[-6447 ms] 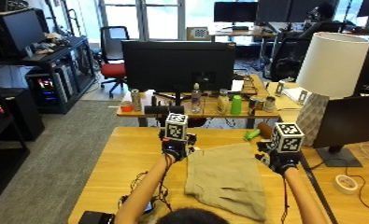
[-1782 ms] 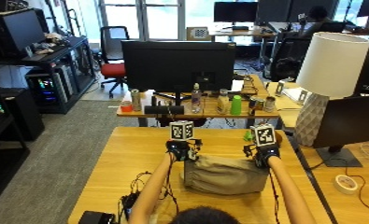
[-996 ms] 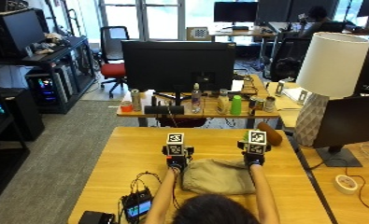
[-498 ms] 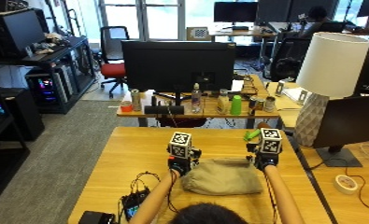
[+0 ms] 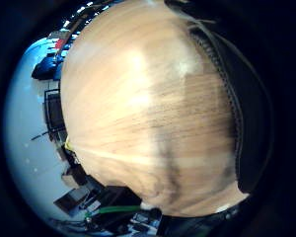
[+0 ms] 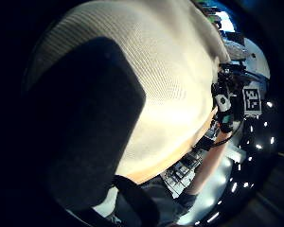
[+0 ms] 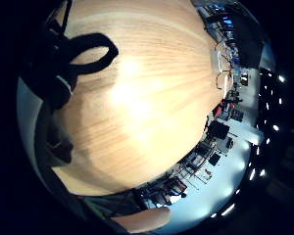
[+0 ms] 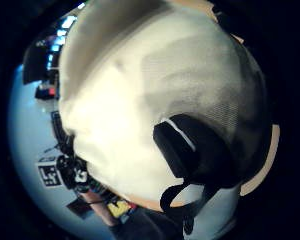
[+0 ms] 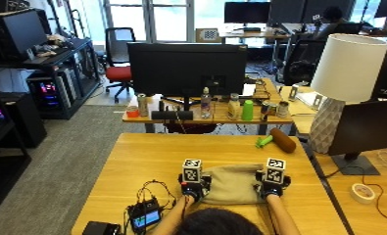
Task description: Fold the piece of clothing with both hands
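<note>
A beige knitted garment (image 9: 232, 185) lies folded into a compact bundle on the wooden table (image 9: 154, 156), close to the near edge. My left hand (image 9: 192, 188) grips its left end and my right hand (image 9: 271, 188) grips its right end. In the left thumb side palm view the cloth (image 6: 180, 71) fills the picture with a black thumb (image 6: 80, 118) lying on it. The right thumb side palm view shows the cloth (image 8: 120, 110) under a curled black thumb (image 8: 190, 150). Both little finger side palm views look onto bare wood (image 5: 138, 98) (image 7: 147, 88).
A small screen device with tangled cables (image 9: 144, 218) sits at the near left. A brown roll (image 9: 283, 140) and a green object (image 9: 263, 142) lie at the far right. A lamp (image 9: 343, 88) and a tape roll (image 9: 361, 192) stand on the right-hand desk.
The garment went from lying long and flat to a short folded bundle. My hands have come from its far corners to its two ends, slightly nearer to me.
</note>
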